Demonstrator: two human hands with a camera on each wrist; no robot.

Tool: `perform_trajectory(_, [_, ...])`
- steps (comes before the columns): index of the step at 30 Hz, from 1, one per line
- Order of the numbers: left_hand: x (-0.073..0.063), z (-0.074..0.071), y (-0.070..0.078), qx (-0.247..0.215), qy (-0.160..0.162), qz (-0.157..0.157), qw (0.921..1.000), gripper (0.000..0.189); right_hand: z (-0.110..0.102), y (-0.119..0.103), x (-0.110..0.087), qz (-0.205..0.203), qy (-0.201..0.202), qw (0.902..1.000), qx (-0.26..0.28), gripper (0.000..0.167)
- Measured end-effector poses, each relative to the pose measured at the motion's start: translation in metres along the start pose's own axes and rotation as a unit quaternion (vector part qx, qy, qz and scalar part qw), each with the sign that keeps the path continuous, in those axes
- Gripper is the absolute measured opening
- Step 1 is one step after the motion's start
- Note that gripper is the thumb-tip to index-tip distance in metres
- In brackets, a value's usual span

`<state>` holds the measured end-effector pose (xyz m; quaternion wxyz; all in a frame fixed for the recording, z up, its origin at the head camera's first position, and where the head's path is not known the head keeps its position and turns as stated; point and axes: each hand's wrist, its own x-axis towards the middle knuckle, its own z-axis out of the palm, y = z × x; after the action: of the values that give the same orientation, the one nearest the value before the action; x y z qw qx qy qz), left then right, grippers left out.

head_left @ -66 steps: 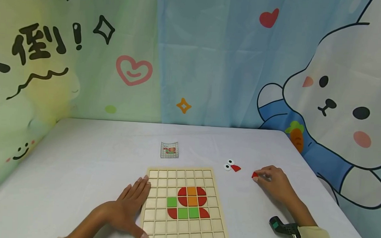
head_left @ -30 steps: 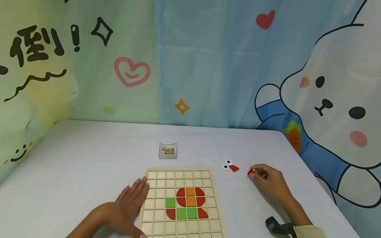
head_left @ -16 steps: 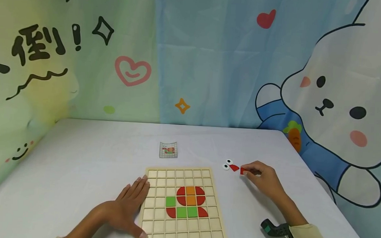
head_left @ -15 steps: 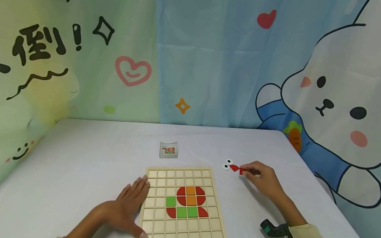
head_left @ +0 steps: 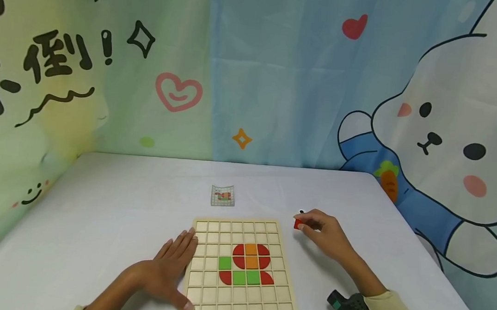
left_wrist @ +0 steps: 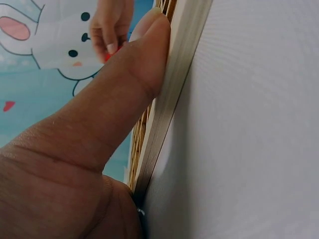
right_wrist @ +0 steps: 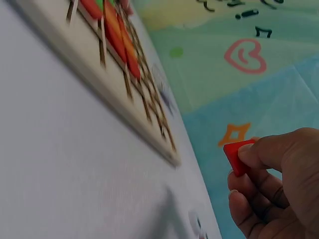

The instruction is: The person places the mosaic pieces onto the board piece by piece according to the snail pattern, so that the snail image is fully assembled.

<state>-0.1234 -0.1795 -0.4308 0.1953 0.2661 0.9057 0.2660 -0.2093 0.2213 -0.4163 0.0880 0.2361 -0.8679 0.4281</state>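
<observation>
My right hand (head_left: 324, 232) pinches a small red tile (head_left: 297, 223) between thumb and fingertips, right of the wooden grid board (head_left: 209, 293). In the right wrist view that red tile (right_wrist: 235, 158) is held above the white table. Flat along the board's left edge rests my left hand (head_left: 164, 269), fingers straight, thumb at the lower left corner. The left wrist view shows the thumb (left_wrist: 114, 99) against the board's side. Set into the grid are orange tiles (head_left: 251, 257), green tiles (head_left: 239, 278) and red rounded tiles (head_left: 238, 256).
Behind the board lies a small picture card (head_left: 223, 198) with a grid pattern. A round eye piece (head_left: 301, 211) peeks out behind my right fingers; the pieces beside it are hidden in the head view. A dark device (head_left: 344, 303) is strapped at my right wrist. A printed cloth (head_left: 275, 105) hangs behind the table.
My right hand has moved left with the red tile, past the spot where the eye pieces and a red pointed piece lie, now mostly covering them. My left hand stays on the board.
</observation>
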Motion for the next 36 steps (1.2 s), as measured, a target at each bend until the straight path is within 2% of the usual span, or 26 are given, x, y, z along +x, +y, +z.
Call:
perform_trajectory(4, [0.0,-0.002,0.003,-0.006,-0.005,-0.005,1.0,0.139,0.011,-0.015,0.004,-0.015,-0.031,0.9988,0.036,0.021])
perform_trajectory(11, [0.003,-0.004,0.006,0.001,-0.013,0.004,0.9999,0.137,0.024,-0.031,0.007,-0.008,-0.079,0.9957,0.048,0.021])
perform_trajectory(15, [0.005,-0.001,0.004,-0.003,-0.015,0.004,0.9999,0.138,0.03,-0.038,0.01,-0.004,-0.086,0.9949,0.052,0.022])
perform_trajectory(20, [0.003,0.001,-0.001,0.004,-0.005,0.002,1.0,0.139,0.048,-0.048,0.019,0.005,-0.102,0.9925,0.067,0.023])
perform_trajectory(23, [0.002,0.002,-0.003,0.009,-0.004,-0.005,0.9999,0.14,0.056,-0.052,0.024,-0.005,-0.112,0.9907,0.077,0.022])
perform_trajectory(30, [-0.001,-0.007,0.007,0.003,-0.019,-0.004,0.9998,0.137,0.069,-0.06,0.029,-0.038,-0.132,0.9863,0.091,0.017])
perform_trajectory(36, [0.0,-0.008,0.009,0.002,-0.024,-0.007,0.9997,0.137,0.083,-0.064,0.031,-0.026,-0.152,0.9842,0.087,0.016])
